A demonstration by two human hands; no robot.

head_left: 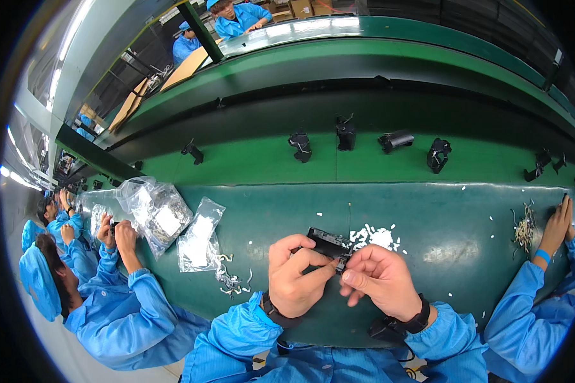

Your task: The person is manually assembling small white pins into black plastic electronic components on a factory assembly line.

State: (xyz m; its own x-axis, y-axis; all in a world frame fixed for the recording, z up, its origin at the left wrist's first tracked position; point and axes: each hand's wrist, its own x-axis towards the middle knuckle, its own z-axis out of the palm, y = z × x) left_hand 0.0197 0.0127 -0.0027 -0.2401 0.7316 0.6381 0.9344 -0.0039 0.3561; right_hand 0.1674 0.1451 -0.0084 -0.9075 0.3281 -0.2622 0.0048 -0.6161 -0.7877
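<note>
My left hand (294, 277) is closed around a black plastic housing (328, 241), held just above the green bench. At the housing's right end, my right hand (382, 281) has its thumb and index finger pinched together. What those fingertips hold is too small to make out. A thin dark strand (349, 220) stands up by that same end. Just beyond my right hand lies a pile of small white pieces (381, 239). Short wires (231, 281) in a loose bunch rest on the bench left of my left hand.
Clear plastic bags of parts (163, 214) lie to the left. Several black housings (437, 155) stand along a green conveyor strip (236, 167) behind the bench (281, 207). Co-workers in blue sit at left (118, 306) and right (536, 306). Another wire bunch (524, 230) lies right. A black object (384, 328) sits below my right wrist.
</note>
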